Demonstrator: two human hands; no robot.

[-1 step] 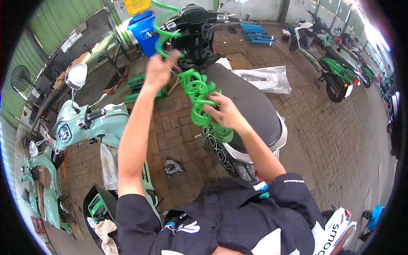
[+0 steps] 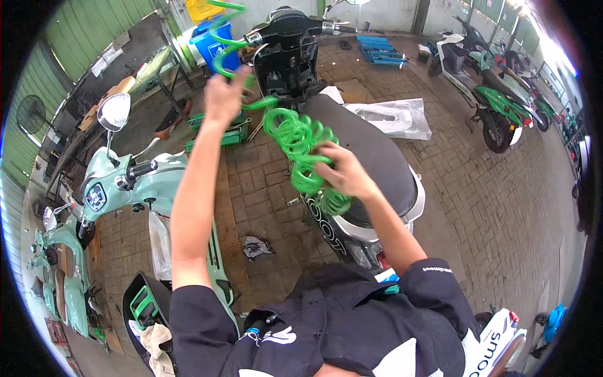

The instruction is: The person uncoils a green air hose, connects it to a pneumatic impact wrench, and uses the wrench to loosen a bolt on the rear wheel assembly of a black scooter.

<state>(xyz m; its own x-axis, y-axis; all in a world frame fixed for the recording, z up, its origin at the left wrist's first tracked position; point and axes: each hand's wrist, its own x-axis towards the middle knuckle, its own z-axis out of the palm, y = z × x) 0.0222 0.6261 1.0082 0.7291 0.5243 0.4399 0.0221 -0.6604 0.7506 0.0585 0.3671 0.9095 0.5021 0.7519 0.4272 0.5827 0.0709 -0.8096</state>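
Note:
A bright green spiral hose (image 2: 291, 133) hangs bunched in coils over the left side of the dark scooter seat (image 2: 370, 147). My right hand (image 2: 342, 168) has its fingers curled round the lower coils. Farther forward and to the left, my left hand (image 2: 225, 100) is closed on a stretched-out part of the same hose. From there the hose spirals up past the scooter's handlebar and leaves the view at the top. Ahead is that scooter's black front (image 2: 286, 63), its inner panel off and the inside showing.
A mint-green scooter (image 2: 135, 182) stands close on my left, beside a black bin (image 2: 135, 295) with cloths in it. Green (image 2: 232, 135) and blue toolboxes (image 2: 380, 50) lie ahead. A plastic-wrapped white panel (image 2: 402, 118) rests right of the seat; a green-and-white scooter (image 2: 502, 100) is parked farther right.
My left hand has shifted slightly left and forward, drawing the hose out straighter beside it. My right hand and the coils have moved a little right and nearer.

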